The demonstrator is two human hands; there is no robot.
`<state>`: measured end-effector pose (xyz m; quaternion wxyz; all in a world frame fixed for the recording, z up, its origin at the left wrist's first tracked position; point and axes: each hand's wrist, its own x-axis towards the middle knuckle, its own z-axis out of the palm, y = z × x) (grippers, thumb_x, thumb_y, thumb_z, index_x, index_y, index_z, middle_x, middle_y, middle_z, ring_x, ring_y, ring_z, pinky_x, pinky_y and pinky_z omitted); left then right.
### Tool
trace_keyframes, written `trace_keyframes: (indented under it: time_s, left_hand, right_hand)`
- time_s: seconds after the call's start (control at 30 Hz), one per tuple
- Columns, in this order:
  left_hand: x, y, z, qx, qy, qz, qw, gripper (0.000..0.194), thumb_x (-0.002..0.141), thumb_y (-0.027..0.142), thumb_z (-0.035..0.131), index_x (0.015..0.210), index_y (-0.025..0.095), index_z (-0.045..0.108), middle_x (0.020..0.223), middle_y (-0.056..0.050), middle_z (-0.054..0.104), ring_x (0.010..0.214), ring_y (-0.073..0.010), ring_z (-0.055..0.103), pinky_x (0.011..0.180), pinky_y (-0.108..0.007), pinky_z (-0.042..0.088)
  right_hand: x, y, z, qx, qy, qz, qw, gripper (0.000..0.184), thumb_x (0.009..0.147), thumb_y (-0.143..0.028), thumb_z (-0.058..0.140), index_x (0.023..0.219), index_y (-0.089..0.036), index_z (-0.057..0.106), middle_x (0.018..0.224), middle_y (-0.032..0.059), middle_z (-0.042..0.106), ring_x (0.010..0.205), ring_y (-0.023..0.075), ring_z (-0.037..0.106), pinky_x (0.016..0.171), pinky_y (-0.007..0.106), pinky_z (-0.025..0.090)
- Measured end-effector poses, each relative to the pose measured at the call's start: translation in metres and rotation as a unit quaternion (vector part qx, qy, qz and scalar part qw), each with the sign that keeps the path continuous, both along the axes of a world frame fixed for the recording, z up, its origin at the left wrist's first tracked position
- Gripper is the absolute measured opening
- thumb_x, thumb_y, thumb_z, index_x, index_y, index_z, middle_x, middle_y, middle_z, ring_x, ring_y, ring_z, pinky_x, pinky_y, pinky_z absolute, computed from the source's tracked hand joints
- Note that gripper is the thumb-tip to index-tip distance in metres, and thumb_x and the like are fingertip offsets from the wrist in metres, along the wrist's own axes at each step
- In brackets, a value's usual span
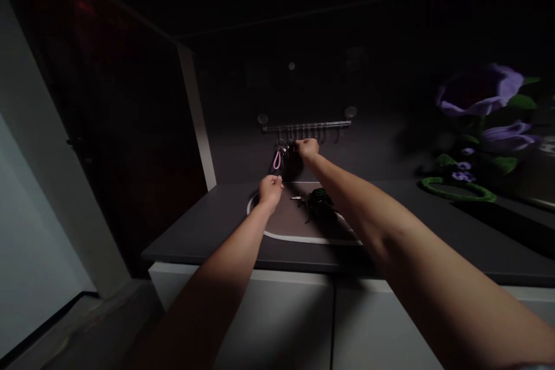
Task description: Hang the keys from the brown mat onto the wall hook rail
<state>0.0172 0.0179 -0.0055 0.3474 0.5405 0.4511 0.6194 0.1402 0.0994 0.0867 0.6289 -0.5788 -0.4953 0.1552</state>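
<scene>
My right hand [308, 148] is raised to the wall rail, its fingers pinched just below the hooks [315, 128]. Right beside these fingertips hang small dark keys [291, 143]; whatever is in the pinch is too dark to make out. A pink strap [277, 159] hangs from a key ring at the left of the rail. Lower down, my left hand [270, 189] is held above the tray with curled fingers, and what they hold, if anything, is hidden. On the tray, a bunch of keys [299, 198] lies against a dark object with green marks [319, 192].
The white-rimmed tray [295, 239] rests on a dark countertop [199, 225] above white cabinet doors [290, 318]. At right stand purple flowers [505, 89] with a green ring base [459, 191]. A dark door [130, 127] is at left. The light is dim.
</scene>
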Motion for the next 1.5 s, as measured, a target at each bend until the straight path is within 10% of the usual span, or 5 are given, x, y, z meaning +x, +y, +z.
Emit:
trace_keyframes:
  time_s: [0.47, 0.93, 1.17, 1.5]
  left_hand:
    - [0.000, -0.001, 0.001, -0.006, -0.001, 0.000, 1.000, 0.016, 0.077, 0.018, 0.048, 0.062, 0.014, 0.049, 0.050, 0.004, 0.049, 0.041, -0.0050, 0.043, 0.044, -0.017, 0.032]
    - [-0.002, -0.004, -0.001, 0.063, 0.089, -0.054, 0.993, 0.002, 0.067, 0.014, 0.055, 0.067, 0.015, 0.057, 0.054, 0.004, 0.051, 0.048, -0.0066, 0.044, 0.051, -0.019, 0.034]
    - [0.000, -0.012, -0.003, 0.122, 0.224, -0.074, 0.964, 0.006, 0.067, 0.013, 0.057, 0.070, 0.015, 0.063, 0.063, 0.000, 0.057, 0.059, -0.0097, 0.048, 0.061, -0.021, 0.038]
    - [0.001, -0.014, -0.005, 0.210, 0.456, -0.079, 0.861, 0.017, 0.074, 0.017, 0.055, 0.085, 0.019, 0.067, 0.085, -0.006, 0.060, 0.086, -0.0174, 0.052, 0.083, -0.029, 0.038]
  right_hand:
    - [0.011, -0.011, -0.005, -0.009, -0.052, 0.030, 0.998, 0.017, 0.073, -0.022, 0.055, 0.076, -0.011, 0.067, 0.074, 0.0083, 0.067, 0.069, 0.0132, 0.062, 0.069, 0.022, 0.046]
    - [0.013, -0.102, -0.009, -0.041, 0.006, 0.196, 0.980, 0.014, 0.077, -0.016, 0.051, 0.074, -0.008, 0.062, 0.070, 0.0070, 0.065, 0.049, 0.0052, 0.050, 0.050, 0.017, 0.038]
    - [0.031, -0.119, -0.051, -0.020, -0.208, 0.128, 0.970, 0.016, 0.074, -0.020, 0.055, 0.082, -0.012, 0.066, 0.079, 0.0045, 0.068, 0.071, 0.0116, 0.059, 0.068, 0.020, 0.042]
    - [0.052, -0.124, -0.071, -0.024, -0.502, 0.098, 0.859, 0.020, 0.079, -0.022, 0.052, 0.090, -0.019, 0.068, 0.091, 0.0066, 0.068, 0.086, 0.0166, 0.060, 0.076, 0.023, 0.038]
